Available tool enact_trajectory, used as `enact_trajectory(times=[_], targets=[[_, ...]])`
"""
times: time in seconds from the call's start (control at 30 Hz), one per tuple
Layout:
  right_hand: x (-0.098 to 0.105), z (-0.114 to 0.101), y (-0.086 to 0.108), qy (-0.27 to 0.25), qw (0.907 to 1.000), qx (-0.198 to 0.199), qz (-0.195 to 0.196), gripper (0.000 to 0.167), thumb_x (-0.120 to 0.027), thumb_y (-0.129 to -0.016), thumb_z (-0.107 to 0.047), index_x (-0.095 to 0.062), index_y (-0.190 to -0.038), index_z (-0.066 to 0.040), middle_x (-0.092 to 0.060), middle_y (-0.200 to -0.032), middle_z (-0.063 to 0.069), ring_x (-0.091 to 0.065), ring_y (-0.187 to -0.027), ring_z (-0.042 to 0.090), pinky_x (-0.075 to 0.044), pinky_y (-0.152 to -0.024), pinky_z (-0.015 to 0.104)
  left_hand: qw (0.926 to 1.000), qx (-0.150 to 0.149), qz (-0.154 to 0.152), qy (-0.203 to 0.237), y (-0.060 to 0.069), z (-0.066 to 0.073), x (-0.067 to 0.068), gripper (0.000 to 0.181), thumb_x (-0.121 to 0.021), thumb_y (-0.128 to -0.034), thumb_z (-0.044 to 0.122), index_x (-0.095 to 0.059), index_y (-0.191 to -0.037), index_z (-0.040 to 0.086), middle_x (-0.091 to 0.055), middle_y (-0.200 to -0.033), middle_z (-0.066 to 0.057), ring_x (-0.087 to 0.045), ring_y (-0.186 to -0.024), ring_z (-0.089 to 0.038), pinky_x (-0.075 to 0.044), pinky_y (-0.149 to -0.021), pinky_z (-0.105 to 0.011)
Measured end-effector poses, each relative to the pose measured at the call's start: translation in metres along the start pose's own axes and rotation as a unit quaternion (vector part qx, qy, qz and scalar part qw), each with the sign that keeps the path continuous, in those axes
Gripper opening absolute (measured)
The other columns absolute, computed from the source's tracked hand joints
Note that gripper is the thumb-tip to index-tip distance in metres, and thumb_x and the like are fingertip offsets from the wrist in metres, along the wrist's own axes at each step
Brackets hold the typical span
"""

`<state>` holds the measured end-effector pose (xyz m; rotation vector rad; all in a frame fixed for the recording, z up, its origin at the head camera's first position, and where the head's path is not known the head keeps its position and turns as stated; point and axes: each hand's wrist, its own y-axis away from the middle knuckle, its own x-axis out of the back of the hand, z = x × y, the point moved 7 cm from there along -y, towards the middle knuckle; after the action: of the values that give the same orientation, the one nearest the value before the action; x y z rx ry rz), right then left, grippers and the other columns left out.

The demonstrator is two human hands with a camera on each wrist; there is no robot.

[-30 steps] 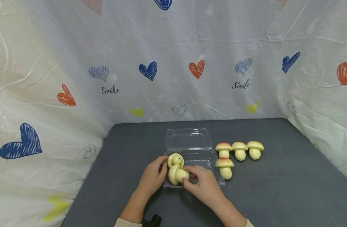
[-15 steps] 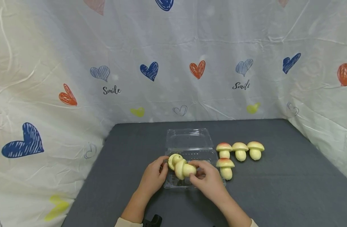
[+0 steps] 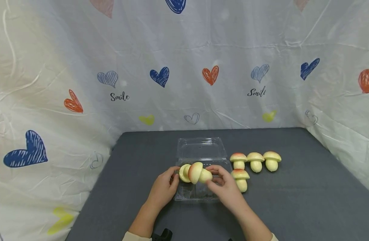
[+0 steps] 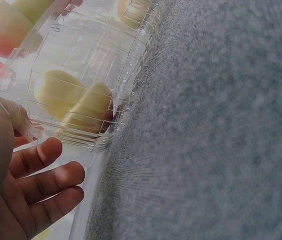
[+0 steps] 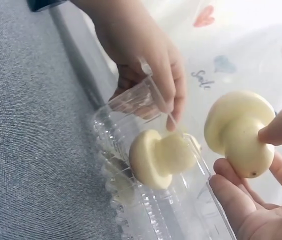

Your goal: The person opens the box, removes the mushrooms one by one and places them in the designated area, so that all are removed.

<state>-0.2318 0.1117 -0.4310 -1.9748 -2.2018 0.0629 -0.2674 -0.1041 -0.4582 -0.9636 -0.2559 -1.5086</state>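
My right hand (image 3: 226,189) pinches a pale yellow mushroom (image 3: 197,173) with a reddish cap top, held above the clear plastic container (image 3: 184,194). In the right wrist view, this mushroom (image 5: 240,130) has its stem between thumb and fingers. Another mushroom (image 3: 183,173) lies inside at the container's left end, partly covered by the held one; it also shows as a mushroom (image 5: 160,155) in the right wrist view. My left hand (image 3: 163,187) grips the container's left wall, thumb and fingers on either side of it. Its other fingers (image 4: 53,182) spread loosely outside the wall.
The container's hinged lid (image 3: 200,147) lies folded back behind it. Several mushrooms stand to its right: a row with a far-right mushroom (image 3: 271,161), and a nearer mushroom (image 3: 240,179) beside the container. A dark grey cloth (image 3: 293,201) covers the table. A heart-patterned curtain (image 3: 184,53) hangs behind.
My right hand has lifted the mushroom up and to the right from over the container's left end, turning its red cap top into view. My left hand stays at the container wall.
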Motion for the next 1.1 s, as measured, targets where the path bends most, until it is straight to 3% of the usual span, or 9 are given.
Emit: enact_trajectory(times=[0.23, 0.47, 0.63, 0.9, 1.1], targets=[[0.004, -0.002, 0.0, -0.028, 0.9995, 0.007, -0.016, 0.037, -0.068, -0.096, -0.001, -0.054, -0.13, -0.002, -0.058, -0.123, 0.022, -0.067, -0.102, 0.032, -0.053, -0.082, 0.036, 0.9999, -0.009, 0.002, 0.005, 0.0, 0.0, 0.0, 0.026, -0.059, -0.1048, 0.012, -0.066, -0.13, 0.009, -0.053, -0.076, 0.01, -0.046, -0.057, -0.004, -0.042, -0.052, -0.027], [0.005, -0.004, 0.001, -0.039, 0.9989, 0.022, -0.017, 0.038, -0.065, -0.096, 0.004, -0.046, -0.128, 0.001, -0.052, -0.118, 0.019, -0.066, -0.099, 0.021, -0.052, -0.08, 0.031, 0.9999, -0.004, -0.003, 0.009, 0.0, 0.0, -0.001, 0.028, -0.058, -0.1054, 0.012, -0.066, -0.132, 0.011, -0.054, -0.076, 0.012, -0.046, -0.057, -0.004, -0.042, -0.053, -0.027], [0.004, -0.004, 0.001, -0.054, 0.9982, 0.023, -0.013, 0.042, -0.063, -0.094, 0.007, -0.039, -0.129, 0.003, -0.05, -0.119, 0.019, -0.064, -0.1, 0.019, -0.051, -0.08, 0.03, 0.9999, -0.001, -0.006, 0.01, 0.0, 0.0, -0.001, 0.027, -0.058, -0.1058, 0.014, -0.065, -0.132, 0.011, -0.053, -0.077, 0.012, -0.046, -0.057, -0.005, -0.042, -0.053, -0.027], [0.007, -0.003, -0.001, -0.057, 0.9981, 0.011, -0.019, 0.071, -0.061, -0.093, 0.008, -0.025, -0.151, -0.009, -0.05, -0.124, 0.021, -0.063, -0.104, 0.023, -0.051, -0.082, 0.032, 0.9999, 0.003, -0.012, 0.01, 0.0, -0.001, -0.001, 0.028, -0.057, -0.1063, 0.014, -0.065, -0.133, 0.011, -0.054, -0.077, 0.011, -0.047, -0.058, -0.004, -0.043, -0.053, -0.027], [0.012, -0.004, -0.001, -0.024, 0.9992, 0.027, -0.014, 0.075, -0.057, -0.095, 0.008, -0.03, -0.159, -0.018, -0.05, -0.123, 0.021, -0.063, -0.108, 0.025, -0.051, -0.085, 0.034, 0.9999, 0.003, -0.011, 0.006, 0.0, -0.001, -0.002, 0.028, -0.057, -0.1062, 0.014, -0.065, -0.132, 0.01, -0.054, -0.077, 0.011, -0.047, -0.059, -0.004, -0.043, -0.054, -0.027]])
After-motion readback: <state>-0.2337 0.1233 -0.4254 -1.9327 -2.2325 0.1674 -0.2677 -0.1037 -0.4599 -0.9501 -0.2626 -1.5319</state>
